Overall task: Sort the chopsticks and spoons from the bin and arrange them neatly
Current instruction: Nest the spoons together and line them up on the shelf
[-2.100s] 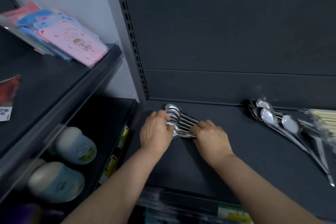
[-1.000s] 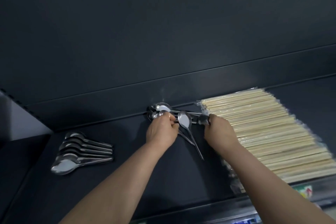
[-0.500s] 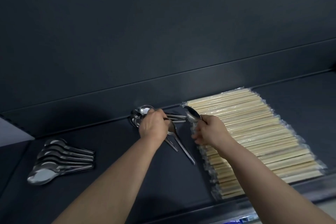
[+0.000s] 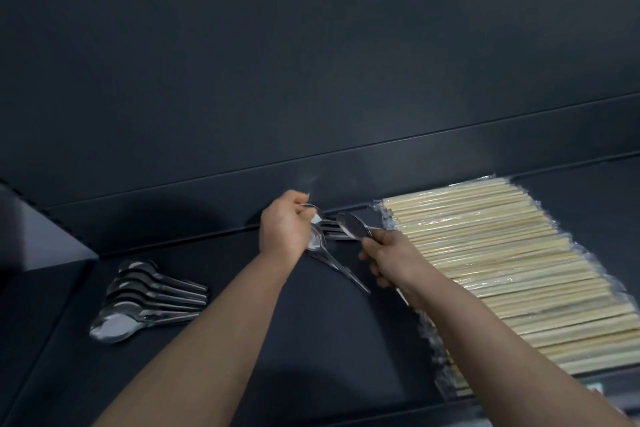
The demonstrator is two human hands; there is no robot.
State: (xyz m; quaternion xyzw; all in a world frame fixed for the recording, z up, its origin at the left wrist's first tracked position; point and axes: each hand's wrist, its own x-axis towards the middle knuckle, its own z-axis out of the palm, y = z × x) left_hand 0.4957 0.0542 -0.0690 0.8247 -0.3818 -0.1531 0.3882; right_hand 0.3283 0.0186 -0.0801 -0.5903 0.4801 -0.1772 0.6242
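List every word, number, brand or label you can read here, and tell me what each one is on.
No legible text anywhere in this view.
Shelf-edge label: only a reddish patch shows, too small and blurred to read.
Wrapped chopsticks: no print visible on the clear wrap.
Stacked spoons and loose spoons: no stamp or brand visible.

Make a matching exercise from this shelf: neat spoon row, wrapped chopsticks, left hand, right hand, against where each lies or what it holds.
1 spoon row; 2 wrapped chopsticks; 3 left hand; 4 right hand
A holds a single spoon; B right end of the shelf; C left end of the shelf; D grips the loose spoons
Pairs: 1-C, 2-B, 3-D, 4-A
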